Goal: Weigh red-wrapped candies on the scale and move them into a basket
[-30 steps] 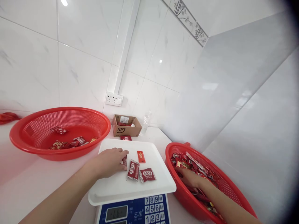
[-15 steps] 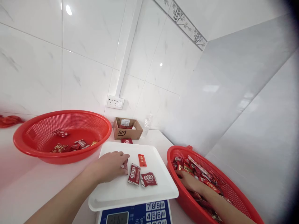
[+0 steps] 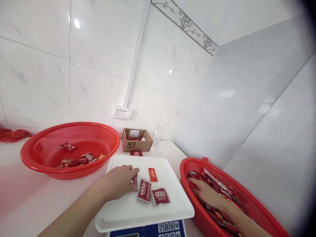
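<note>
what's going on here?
The person's left hand has a dark-red packet between thumb and fingers on the white scale tray, where three other packets lie. The right hand is down among many packets in the right basket; whether it grips one is unclear. The left basket holds a few packets.

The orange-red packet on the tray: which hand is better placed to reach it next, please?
Probably the left hand: over the tray, near the orange-red packet; the right hand is inside a red basket.
</note>
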`<action>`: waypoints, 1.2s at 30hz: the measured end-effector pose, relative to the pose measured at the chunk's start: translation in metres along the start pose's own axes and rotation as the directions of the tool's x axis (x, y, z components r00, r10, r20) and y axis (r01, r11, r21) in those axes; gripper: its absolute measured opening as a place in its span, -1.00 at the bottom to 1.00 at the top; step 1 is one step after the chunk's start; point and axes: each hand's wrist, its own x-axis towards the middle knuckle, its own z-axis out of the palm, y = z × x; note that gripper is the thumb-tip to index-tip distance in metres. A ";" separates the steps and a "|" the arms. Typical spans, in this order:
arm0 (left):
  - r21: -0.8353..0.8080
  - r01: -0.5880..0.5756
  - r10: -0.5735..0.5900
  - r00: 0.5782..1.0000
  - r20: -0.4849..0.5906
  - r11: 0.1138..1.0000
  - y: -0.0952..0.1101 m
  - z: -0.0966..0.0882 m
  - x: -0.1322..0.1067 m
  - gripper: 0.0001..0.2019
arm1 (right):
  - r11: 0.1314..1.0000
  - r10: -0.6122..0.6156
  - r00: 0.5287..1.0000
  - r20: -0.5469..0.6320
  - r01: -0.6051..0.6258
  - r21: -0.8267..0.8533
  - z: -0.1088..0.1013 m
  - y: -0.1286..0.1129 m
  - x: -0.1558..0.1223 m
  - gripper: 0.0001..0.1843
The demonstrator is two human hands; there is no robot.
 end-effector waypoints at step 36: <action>-0.160 -0.238 0.266 0.946 0.184 0.958 0.021 0.000 -0.007 -0.38 | 0.995 -0.026 0.999 0.023 0.028 -0.099 -0.007 -0.018 -0.004 -0.72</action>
